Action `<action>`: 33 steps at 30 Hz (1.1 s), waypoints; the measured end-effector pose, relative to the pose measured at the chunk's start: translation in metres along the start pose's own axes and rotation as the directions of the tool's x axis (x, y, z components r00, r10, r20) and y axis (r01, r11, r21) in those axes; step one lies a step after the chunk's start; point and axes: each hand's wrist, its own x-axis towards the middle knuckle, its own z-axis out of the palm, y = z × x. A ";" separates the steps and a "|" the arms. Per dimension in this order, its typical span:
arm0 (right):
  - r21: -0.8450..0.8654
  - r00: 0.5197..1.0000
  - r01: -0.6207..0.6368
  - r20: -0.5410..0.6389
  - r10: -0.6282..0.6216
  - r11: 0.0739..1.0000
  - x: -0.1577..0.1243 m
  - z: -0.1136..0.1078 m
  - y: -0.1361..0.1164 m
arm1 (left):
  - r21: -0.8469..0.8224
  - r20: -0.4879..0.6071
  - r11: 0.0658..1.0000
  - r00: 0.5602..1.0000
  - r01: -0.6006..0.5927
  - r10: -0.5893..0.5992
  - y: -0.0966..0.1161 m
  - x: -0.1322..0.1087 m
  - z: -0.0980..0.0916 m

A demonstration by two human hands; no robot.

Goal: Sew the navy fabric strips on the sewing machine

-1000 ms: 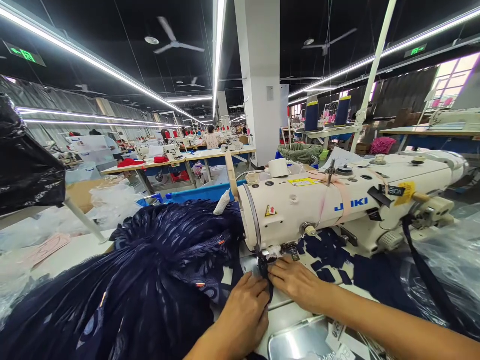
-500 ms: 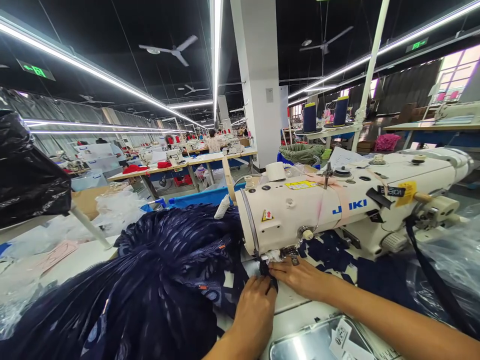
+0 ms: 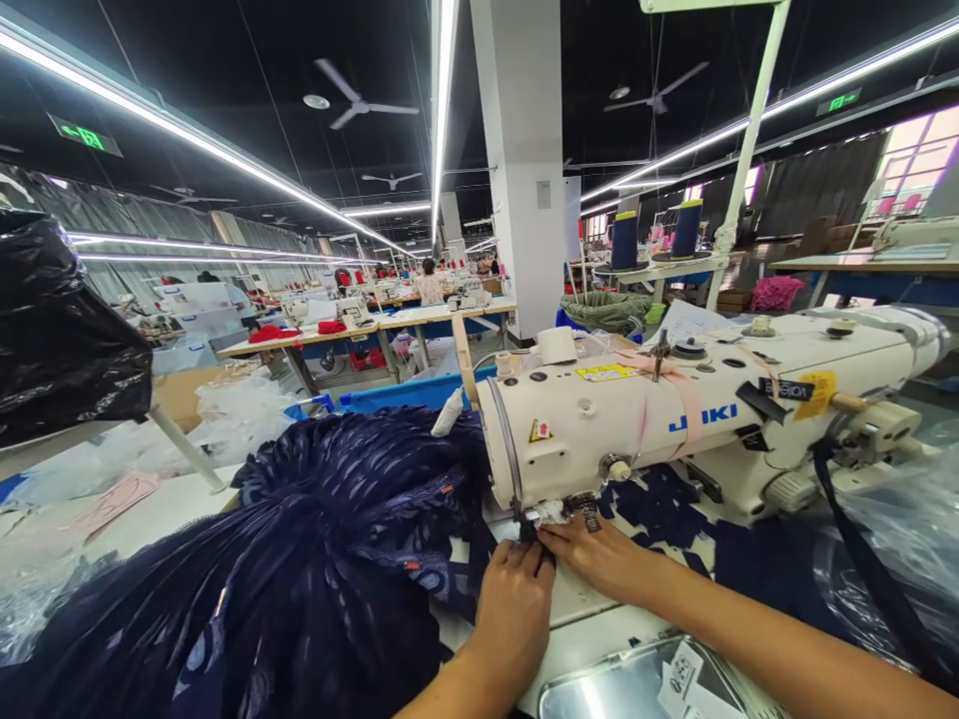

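Observation:
A white sewing machine (image 3: 569,429) stands before me, and both hands are close together at its needle area. My left hand (image 3: 516,599) is closed with its fingertips on dark navy fabric (image 3: 528,531) just in front of the presser foot. From the right, my right hand (image 3: 599,554) reaches under the machine head, its fingers bent down onto the same fabric edge; the tips are partly hidden. A large gathered heap of navy lace garments (image 3: 322,559) lies left of the needle, with small orange marks on some pieces.
Navy fabric scraps (image 3: 651,504) lie under the machine arm. A clear-lidded tray with white labels (image 3: 681,669) sits at the front. A black plastic bag (image 3: 67,320) hangs at left. Clear plastic (image 3: 891,559) is at right, and thread cones (image 3: 624,240) stand behind.
The camera view has shifted slightly, so everything sits a little lower and to the right. Both hands stay at the needle area, with hardly any other visible difference.

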 end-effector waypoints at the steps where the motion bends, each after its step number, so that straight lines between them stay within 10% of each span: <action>1: -0.005 1.000 -0.007 -0.002 0.007 1.000 0.001 -0.001 0.000 | 0.002 -0.011 1.000 1.000 0.007 -0.007 0.000 0.000 0.000; 12: 0.032 0.990 -0.116 0.083 0.113 0.993 -0.001 0.006 0.001 | -0.004 -0.118 1.000 0.993 0.028 -0.028 0.003 -0.004 -0.003; 23: 0.314 0.986 -0.168 0.072 0.153 0.935 0.001 -0.006 -0.010 | -0.327 0.134 0.941 0.990 0.088 -0.046 -0.037 -0.002 -0.038; 33: 0.572 0.983 -0.168 0.035 0.181 0.803 -0.002 0.004 0.001 | -0.171 0.144 0.984 0.989 0.044 -0.019 -0.029 -0.005 -0.030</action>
